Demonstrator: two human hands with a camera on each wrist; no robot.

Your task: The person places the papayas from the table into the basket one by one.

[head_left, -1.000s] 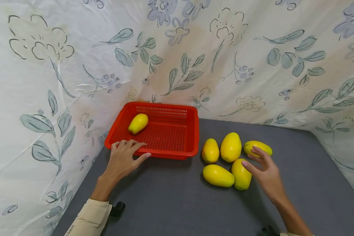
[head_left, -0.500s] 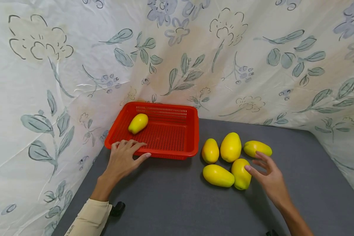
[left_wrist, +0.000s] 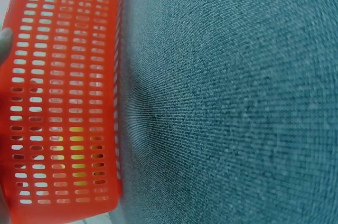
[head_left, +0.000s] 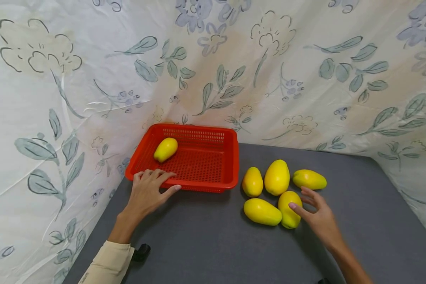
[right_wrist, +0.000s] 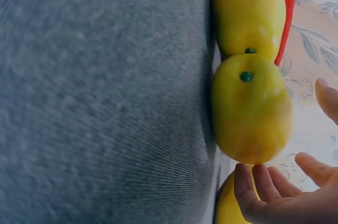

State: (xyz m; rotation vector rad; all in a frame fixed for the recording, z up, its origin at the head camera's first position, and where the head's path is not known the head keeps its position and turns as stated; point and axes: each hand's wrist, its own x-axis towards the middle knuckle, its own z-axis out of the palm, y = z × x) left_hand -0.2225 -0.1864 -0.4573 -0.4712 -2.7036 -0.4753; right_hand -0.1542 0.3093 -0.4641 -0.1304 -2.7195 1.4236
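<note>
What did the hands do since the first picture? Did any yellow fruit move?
The right hand drew back from the far fruit toward the person and now hovers open by the nearest upright fruit, thumb about touching it. No fruit was picked up or moved. The left hand stayed resting on the red basket rim, and one fruit stayed inside.

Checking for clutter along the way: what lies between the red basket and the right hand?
In the head view, yellow fruits lie on the grey table between the red basket and the right hand, nothing else.
</note>
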